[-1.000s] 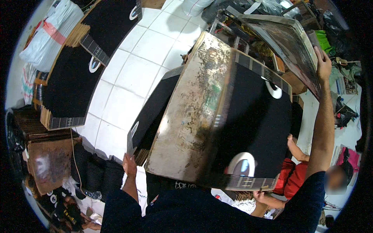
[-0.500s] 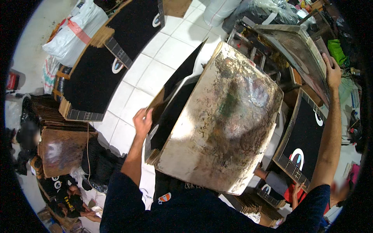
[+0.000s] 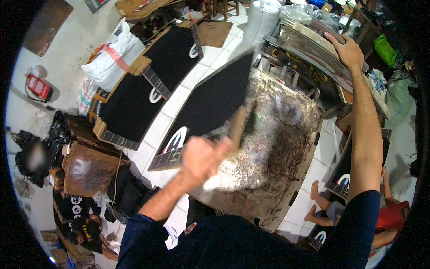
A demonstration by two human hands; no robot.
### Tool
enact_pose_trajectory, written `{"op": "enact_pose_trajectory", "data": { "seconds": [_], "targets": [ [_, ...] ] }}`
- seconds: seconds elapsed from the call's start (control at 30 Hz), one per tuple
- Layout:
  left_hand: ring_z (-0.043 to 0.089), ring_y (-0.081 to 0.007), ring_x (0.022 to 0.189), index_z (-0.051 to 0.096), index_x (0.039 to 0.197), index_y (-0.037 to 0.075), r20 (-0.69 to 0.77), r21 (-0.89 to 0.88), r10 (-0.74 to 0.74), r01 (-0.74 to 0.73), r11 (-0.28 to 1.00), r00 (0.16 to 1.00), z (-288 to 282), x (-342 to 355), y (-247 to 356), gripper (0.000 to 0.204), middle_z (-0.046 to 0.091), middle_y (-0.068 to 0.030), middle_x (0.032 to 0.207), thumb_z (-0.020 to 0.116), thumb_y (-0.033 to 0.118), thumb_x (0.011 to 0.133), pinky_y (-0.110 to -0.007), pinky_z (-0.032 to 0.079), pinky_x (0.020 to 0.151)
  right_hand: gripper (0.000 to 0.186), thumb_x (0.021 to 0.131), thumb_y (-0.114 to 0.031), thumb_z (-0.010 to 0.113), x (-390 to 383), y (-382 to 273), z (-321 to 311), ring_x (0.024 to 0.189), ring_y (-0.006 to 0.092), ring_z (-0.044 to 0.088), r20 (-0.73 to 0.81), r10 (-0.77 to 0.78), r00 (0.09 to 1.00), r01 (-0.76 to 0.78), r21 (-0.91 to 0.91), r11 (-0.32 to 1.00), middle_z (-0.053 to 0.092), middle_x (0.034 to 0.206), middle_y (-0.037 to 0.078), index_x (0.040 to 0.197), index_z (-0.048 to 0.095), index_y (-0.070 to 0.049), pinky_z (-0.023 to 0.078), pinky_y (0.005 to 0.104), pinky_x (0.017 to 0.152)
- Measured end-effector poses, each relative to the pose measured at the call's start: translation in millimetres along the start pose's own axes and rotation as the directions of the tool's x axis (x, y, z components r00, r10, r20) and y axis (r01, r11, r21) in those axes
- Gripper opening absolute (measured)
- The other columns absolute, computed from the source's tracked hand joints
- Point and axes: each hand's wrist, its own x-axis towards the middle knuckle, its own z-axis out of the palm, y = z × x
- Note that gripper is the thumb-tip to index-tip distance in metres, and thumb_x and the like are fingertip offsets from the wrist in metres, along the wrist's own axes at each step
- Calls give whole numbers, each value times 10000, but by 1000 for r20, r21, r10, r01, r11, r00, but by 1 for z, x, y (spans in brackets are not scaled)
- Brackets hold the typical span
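Observation:
My right hand grips the upper edge of a raised screen printing frame, tilted up beyond the work table. A brown bar lies against the frame by its fingers. Over the near left of the stained, paint-crusted table top, my left hand is closed around a thin brown board, both blurred. Left of the table is a black panel with a white oval print and a grey gridded strip on its lower edge. The far face of the held board is hidden.
More printed black panels stand at left by a white sack. Brown boards are stacked lower left. One person in black sits lower left, another in red lower right. A fire extinguisher hangs on the wall.
The left hand has moved right, over the table, with the brown board. The printed black panel at the table's left now shows more fully. The right hand and frame have shifted left and farther away.

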Motion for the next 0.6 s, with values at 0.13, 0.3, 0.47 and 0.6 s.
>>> {"op": "enact_pose_trajectory", "data": {
  "seconds": [0.13,0.3,0.47,0.6],
  "targets": [
    [624,-202,941,647,1367,31,299,-150,126,-84,985,946,51,-25,122,542,652,-69,976,708,99,832,-403,526,839,1067,754,-935,520,-2,0,-3,1270,354,639,45,-25,999,22,51,998,670,1368,189,1442,620,-126,486,489,1077],
    [538,-299,1228,649,1358,47,412,-487,100,126,864,906,130,-68,198,495,571,-146,1308,677,123,869,-456,461,1056,1057,762,-944,502,-10,-4,-4,1271,335,641,53,-50,997,47,54,997,673,1367,175,1439,621,-141,482,497,1087],
    [499,-386,1323,512,1507,113,471,-339,160,10,941,867,173,-120,175,743,497,-202,1457,763,241,819,-519,427,1093,1050,739,-963,505,-20,-8,-2,1206,353,679,19,-24,1000,23,34,999,711,1282,205,1384,670,-150,522,484,1038],
    [519,-432,1305,577,1409,5,287,-53,-634,673,738,718,131,-189,47,716,584,-260,1385,796,404,856,-546,398,1102,1011,786,-918,515,-25,-8,-2,1226,349,665,32,-30,999,29,51,998,708,1294,192,1395,655,-123,510,481,1046]
  ]
}}
